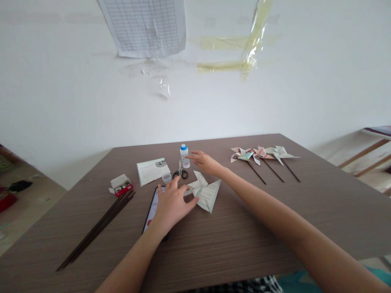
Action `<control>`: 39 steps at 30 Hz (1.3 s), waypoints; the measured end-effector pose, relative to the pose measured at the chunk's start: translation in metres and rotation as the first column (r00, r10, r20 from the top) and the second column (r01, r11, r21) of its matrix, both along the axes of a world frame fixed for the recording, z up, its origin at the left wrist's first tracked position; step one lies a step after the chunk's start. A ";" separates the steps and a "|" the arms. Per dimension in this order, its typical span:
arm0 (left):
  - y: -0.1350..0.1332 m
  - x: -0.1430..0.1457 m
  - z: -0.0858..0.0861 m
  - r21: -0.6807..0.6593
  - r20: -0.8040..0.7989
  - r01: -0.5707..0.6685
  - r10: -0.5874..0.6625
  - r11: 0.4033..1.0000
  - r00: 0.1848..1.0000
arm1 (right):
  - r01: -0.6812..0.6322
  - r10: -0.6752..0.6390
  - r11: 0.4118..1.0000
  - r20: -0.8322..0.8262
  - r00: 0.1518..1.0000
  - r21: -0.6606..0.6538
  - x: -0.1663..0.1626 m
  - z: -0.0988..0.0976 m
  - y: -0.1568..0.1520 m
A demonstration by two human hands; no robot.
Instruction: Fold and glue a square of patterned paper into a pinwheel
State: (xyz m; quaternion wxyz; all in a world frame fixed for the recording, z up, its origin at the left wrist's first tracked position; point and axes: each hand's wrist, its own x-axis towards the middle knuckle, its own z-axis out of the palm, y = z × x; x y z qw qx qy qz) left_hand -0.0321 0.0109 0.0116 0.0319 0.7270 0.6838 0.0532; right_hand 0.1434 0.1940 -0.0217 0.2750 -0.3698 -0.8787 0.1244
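My left hand (174, 200) is spread over the near side of a printed-paper pinwheel (209, 194), its thumb at the paper's edge. The pinwheel lies on the table with some blades folded in and one flap still flat. Beyond it, my right hand (206, 162) stretches its fingers to a white glue bottle (185, 159) with a blue cap. Its fingertips overlap the bottle's right side; whether they touch it I cannot tell. Black-handled scissors (180, 174) and a small clear cup (166, 178) sit left of the bottle. A phone (150, 211) is partly hidden under my left hand.
Dark thin sticks (97, 228) lie at the left near a small red-and-white box (121, 186). A printed paper sheet (152, 171) rests behind the phone. Several finished pinwheels on sticks, one of them white (281, 154), lie at the right. A white wall (91, 101) stands behind the table.
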 end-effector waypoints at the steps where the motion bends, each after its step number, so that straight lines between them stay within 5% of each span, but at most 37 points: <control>1: 0.000 0.000 0.000 0.000 -0.002 0.000 0.000 1.000 1.000 | 0.006 -0.006 1.000 -0.029 1.000 0.000 0.005 -0.001 -0.003; 6: 0.001 0.001 0.000 0.005 0.004 0.010 -0.010 1.000 1.000 | 0.034 -0.033 0.999 -0.079 0.996 0.013 0.037 -0.007 -0.029; 10: 0.001 0.002 0.000 0.014 0.012 0.014 -0.014 1.000 1.000 | -0.059 0.065 0.995 -0.083 0.994 0.076 0.064 -0.010 -0.060; 18: 0.000 0.003 -0.001 0.021 0.030 0.034 -0.034 0.999 0.999 | -0.216 0.172 0.955 0.213 0.962 0.206 0.091 -0.025 -0.112; 39: 0.008 0.009 -0.021 0.107 0.102 -0.006 -0.005 0.994 0.995 | -0.191 0.141 0.959 0.231 0.963 0.210 0.087 -0.038 -0.118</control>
